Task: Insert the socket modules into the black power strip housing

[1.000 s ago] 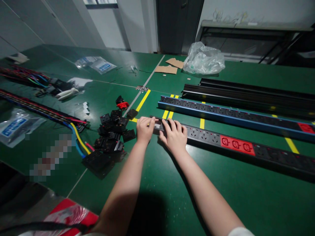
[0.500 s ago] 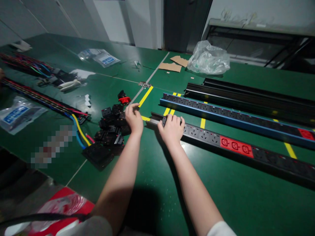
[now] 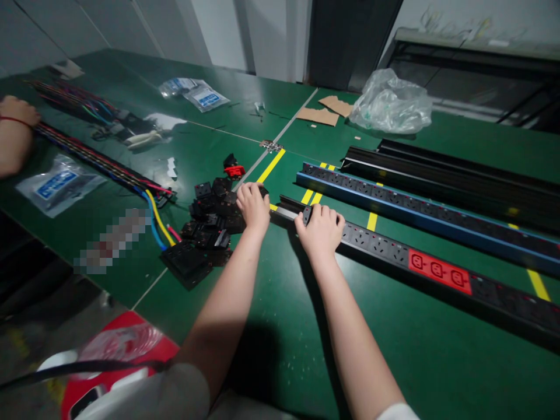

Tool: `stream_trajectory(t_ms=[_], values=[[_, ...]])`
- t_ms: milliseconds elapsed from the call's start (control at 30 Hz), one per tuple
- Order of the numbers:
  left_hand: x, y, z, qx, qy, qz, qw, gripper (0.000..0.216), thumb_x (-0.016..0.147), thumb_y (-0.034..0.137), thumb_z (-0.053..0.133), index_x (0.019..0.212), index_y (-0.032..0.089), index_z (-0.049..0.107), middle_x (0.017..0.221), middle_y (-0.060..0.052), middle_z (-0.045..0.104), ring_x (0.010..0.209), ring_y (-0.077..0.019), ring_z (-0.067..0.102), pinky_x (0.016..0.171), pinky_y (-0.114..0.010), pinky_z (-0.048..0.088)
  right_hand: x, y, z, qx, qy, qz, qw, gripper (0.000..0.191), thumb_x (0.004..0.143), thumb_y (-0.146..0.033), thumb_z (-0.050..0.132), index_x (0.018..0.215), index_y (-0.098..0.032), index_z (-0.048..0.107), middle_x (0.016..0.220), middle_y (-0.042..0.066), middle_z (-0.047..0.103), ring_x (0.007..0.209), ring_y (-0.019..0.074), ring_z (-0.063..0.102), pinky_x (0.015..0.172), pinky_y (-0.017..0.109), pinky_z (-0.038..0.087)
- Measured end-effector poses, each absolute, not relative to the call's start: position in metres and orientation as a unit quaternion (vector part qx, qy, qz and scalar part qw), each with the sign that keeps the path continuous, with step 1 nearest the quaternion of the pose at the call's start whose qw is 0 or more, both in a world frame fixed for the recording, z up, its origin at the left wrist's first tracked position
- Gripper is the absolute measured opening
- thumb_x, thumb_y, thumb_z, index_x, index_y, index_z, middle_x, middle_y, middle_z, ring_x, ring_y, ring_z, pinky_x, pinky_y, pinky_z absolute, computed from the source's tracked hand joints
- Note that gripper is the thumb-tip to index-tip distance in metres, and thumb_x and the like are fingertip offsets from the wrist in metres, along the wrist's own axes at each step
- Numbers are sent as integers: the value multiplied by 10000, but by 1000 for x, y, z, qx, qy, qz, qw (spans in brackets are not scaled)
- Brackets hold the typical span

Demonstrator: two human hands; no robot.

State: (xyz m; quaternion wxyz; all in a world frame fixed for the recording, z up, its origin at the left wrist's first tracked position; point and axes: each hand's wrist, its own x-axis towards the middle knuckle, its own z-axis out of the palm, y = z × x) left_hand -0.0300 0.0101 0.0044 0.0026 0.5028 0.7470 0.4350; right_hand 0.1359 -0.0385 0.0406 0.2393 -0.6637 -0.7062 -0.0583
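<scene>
My left hand (image 3: 254, 207) is closed, with a black socket module (image 3: 263, 192) partly showing past its fingertips. It is just right of a pile of black socket modules (image 3: 210, 213). My right hand (image 3: 321, 230) grips near the left end of a black power strip (image 3: 376, 259), fingers bent over the channel. Between its thumb and forefinger shows a socket module (image 3: 307, 215); how far that is seated is hidden. Right of the hand, a row of black sockets and a block of red sockets (image 3: 438, 270) fill the strip.
A blue power strip (image 3: 371, 195) and black metal channels (image 3: 420, 175) lie behind. Left are wired strips (image 3: 96, 157), a plastic packet (image 3: 59, 184) and another person's hand (image 3: 17, 114). A crumpled clear bag (image 3: 391, 102) and cardboard pieces (image 3: 319, 115) lie at the back.
The view has shifted, so the table's contents appear farther right and another person's hand shows more fully at left. My left hand has moved slightly away from the pile; my right stays on the strip.
</scene>
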Motion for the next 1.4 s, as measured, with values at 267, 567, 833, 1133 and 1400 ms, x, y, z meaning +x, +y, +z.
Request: stream_trajectory(t_ms=[267, 567, 833, 1133, 1400], values=[[-38, 14, 2, 542, 720, 432, 28, 413, 828, 245, 632, 1212, 151, 513, 1230, -179, 539, 1225, -324, 478, 1084, -511, 307, 134, -38, 40, -654, -723, -66, 213, 253, 895, -259, 434, 1020, -145, 623, 981, 120, 654, 948, 268, 527, 969, 414, 317], [-45, 26, -6, 450, 629, 625, 110, 417, 979, 445, 305, 1144, 176, 577, 1155, -119, 620, 1104, -191, 582, 990, -319, 440, 150, -41, 44, -698, -680, -58, 218, 403, 856, -508, 501, 1005, -155, 626, 970, 140, 651, 975, 309, 530, 949, 466, 312], [-43, 34, -8, 339, 566, 684, 313, 425, 908, 493, 408, 1156, 195, 580, 1091, -100, 654, 768, -134, 666, 675, -240, 531, 152, -41, 40, -680, -696, -60, 225, 238, 874, -299, 450, 958, -163, 627, 951, 121, 660, 932, 277, 523, 913, 449, 306], [-38, 27, -4, 379, 566, 678, 276, 456, 863, 445, 565, 1248, 213, 485, 1011, -77, 671, 734, -140, 679, 659, -246, 534, 162, -46, 42, -681, -694, -53, 226, 317, 885, -401, 478, 1045, -184, 645, 975, 107, 662, 969, 277, 524, 955, 450, 281], [-37, 19, 5, 389, 644, 640, 155, 552, 960, 539, 284, 840, 162, 668, 847, -63, 687, 754, -144, 657, 699, -247, 503, 167, -46, 33, -656, -714, -51, 240, 348, 904, -241, 459, 1211, -192, 614, 1121, 104, 664, 1041, 264, 510, 983, 429, 266]])
